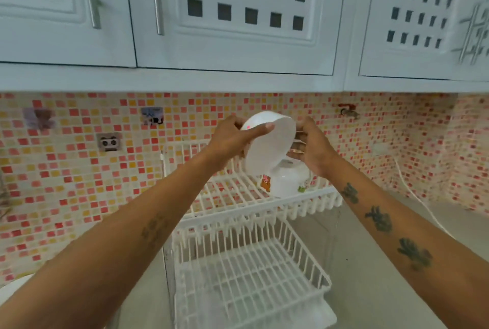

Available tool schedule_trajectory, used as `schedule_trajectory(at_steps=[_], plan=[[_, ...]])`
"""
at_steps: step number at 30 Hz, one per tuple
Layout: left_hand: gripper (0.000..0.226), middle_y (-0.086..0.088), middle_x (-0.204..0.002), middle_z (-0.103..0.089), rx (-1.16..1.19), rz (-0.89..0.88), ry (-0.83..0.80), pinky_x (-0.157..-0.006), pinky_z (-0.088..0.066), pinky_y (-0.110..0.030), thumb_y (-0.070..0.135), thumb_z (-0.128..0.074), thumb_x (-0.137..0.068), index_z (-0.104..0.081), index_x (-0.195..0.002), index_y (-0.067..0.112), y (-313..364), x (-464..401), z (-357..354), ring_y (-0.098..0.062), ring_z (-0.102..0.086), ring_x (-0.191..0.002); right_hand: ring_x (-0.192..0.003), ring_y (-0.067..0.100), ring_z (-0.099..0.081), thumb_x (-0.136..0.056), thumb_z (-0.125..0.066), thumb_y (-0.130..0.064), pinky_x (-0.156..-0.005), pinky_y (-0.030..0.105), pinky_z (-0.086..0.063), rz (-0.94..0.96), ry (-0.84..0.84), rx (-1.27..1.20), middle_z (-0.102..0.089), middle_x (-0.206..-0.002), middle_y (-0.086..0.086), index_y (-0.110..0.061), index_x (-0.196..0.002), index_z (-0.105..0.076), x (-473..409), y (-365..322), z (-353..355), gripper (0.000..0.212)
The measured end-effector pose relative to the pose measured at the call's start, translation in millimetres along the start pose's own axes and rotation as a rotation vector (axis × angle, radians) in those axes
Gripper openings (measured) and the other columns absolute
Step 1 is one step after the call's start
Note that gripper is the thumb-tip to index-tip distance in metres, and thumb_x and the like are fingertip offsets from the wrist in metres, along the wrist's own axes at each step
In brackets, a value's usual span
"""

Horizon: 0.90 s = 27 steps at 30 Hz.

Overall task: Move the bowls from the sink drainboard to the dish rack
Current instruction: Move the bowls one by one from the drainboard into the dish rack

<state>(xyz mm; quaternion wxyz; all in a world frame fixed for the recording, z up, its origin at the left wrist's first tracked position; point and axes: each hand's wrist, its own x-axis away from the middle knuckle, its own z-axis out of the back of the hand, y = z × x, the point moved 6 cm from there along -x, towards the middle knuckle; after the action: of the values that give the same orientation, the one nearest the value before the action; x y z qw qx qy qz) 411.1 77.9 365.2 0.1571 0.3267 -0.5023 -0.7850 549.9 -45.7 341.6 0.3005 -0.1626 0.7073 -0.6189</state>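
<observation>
Both hands hold a plain white bowl (268, 146) tipped on its side above the upper tier of a white wire dish rack (232, 196). My left hand (232, 138) grips its left rim with the thumb across the top. On the bowl's right side, my right hand (312, 146) has its fingers closed around the edge. Below the held bowl, a second white bowl with a bear picture (284, 180) rests upside down on the upper tier. The lower tier (248, 270) holds nothing visible.
The rack stands on a pale counter (370, 262) against a pink and orange mosaic wall. White cabinets (238, 24) hang overhead. A wall tap (349, 111) sits right of the hands, and a white cord (415, 196) runs down the counter at right.
</observation>
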Motion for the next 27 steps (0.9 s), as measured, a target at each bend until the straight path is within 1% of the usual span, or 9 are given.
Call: schedule_trajectory(at_steps=[3,5,9,10,12,15,20,24,27], plan=[[0.063,0.005,-0.103,-0.055,-0.248,-0.237,-0.003,-0.070,-0.052,-0.026,0.044,-0.084,-0.067,-0.051,-0.113,0.015,12.1,-10.5,-23.8,-0.009,-0.057,-0.088,-0.076,0.017,-0.054,-0.101,-0.032,-0.038,-0.073,0.027,-0.043,-0.009,0.017,0.009,-0.059,-0.085,0.002,-0.017,-0.080,-0.057,-14.1,5.7,19.6,0.039],[0.070,0.004,-0.109,-0.052,-0.381,-0.349,-0.053,-0.072,-0.048,-0.024,0.040,-0.088,-0.062,-0.048,-0.116,0.017,11.0,-17.3,-40.7,-0.014,-0.055,-0.095,-0.076,0.014,-0.053,-0.101,-0.032,-0.040,-0.073,0.026,-0.041,-0.002,0.029,0.024,-0.058,-0.083,0.001,-0.017,-0.080,-0.058,-21.0,9.6,25.5,0.041],[0.084,-0.003,-0.135,-0.045,-0.581,-0.413,-0.174,-0.101,-0.042,-0.038,0.032,-0.090,-0.060,-0.044,-0.128,0.018,-10.4,-30.5,-66.1,-0.024,-0.039,-0.124,-0.074,0.022,-0.056,-0.091,-0.043,-0.050,-0.068,0.036,-0.043,0.013,0.072,0.118,-0.059,-0.082,0.004,-0.020,-0.077,-0.058,-31.5,17.2,27.4,0.037],[0.086,-0.002,-0.141,-0.040,-0.619,-0.418,-0.192,-0.108,-0.036,-0.040,0.030,-0.090,-0.060,-0.043,-0.131,0.018,-16.2,-32.4,-70.8,-0.025,-0.032,-0.130,-0.078,0.023,-0.057,-0.089,-0.045,-0.052,-0.071,0.038,-0.044,0.031,0.071,0.165,-0.061,-0.087,0.005,-0.020,-0.080,-0.060,-35.5,18.9,27.4,0.036],[0.090,-0.001,-0.150,-0.032,-0.672,-0.433,-0.201,-0.117,-0.023,-0.042,0.030,-0.090,-0.060,-0.042,-0.134,0.018,-26.5,-34.9,-79.6,-0.025,-0.023,-0.139,-0.093,0.022,-0.058,-0.089,-0.053,-0.049,-0.081,0.038,-0.047,0.042,0.076,0.241,-0.059,-0.106,0.003,-0.016,-0.102,-0.060,-42.6,24.7,27.8,0.036],[0.092,-0.004,-0.155,-0.026,-0.656,-0.387,-0.176,-0.121,-0.013,-0.049,0.030,-0.090,-0.059,-0.041,-0.134,0.017,-43.3,-39.6,-88.2,-0.027,-0.019,-0.144,-0.105,0.021,-0.055,-0.087,-0.063,-0.040,-0.086,0.034,-0.048,0.034,0.111,0.316,-0.053,-0.120,0.000,-0.014,-0.125,-0.054,-48.4,37.2,30.7,0.046],[0.092,-0.003,-0.155,-0.024,-0.643,-0.353,-0.184,-0.116,-0.022,-0.043,0.029,-0.092,-0.055,-0.041,-0.130,0.017,-59.6,-42.6,-97.3,-0.029,-0.019,-0.142,-0.101,0.020,-0.053,-0.086,-0.062,-0.028,-0.076,0.029,-0.043,0.015,0.161,0.281,-0.052,-0.121,0.001,-0.013,-0.125,-0.056,-57.1,53.9,35.1,0.042],[0.091,-0.004,-0.146,-0.031,-0.621,-0.355,-0.189,-0.110,-0.034,-0.040,0.028,-0.092,-0.055,-0.040,-0.128,0.014,-62.2,-41.5,-101.7,-0.026,-0.028,-0.133,-0.096,0.020,-0.052,-0.088,-0.058,-0.026,-0.060,0.024,-0.039,-0.031,0.162,0.266,-0.050,-0.117,0.001,-0.013,-0.126,-0.052,-58.8,59.0,40.8,0.040],[0.094,-0.004,-0.145,-0.030,-0.609,-0.348,-0.199,-0.110,-0.036,-0.042,0.030,-0.092,-0.055,-0.038,-0.131,0.014,-65.6,-42.5,-104.8,-0.026,-0.029,-0.133,-0.084,0.016,-0.053,-0.088,-0.055,-0.023,-0.056,0.024,-0.037,-0.056,0.157,0.266,-0.051,-0.113,0.001,-0.011,-0.125,-0.053,-59.7,61.4,44.0,0.039]])
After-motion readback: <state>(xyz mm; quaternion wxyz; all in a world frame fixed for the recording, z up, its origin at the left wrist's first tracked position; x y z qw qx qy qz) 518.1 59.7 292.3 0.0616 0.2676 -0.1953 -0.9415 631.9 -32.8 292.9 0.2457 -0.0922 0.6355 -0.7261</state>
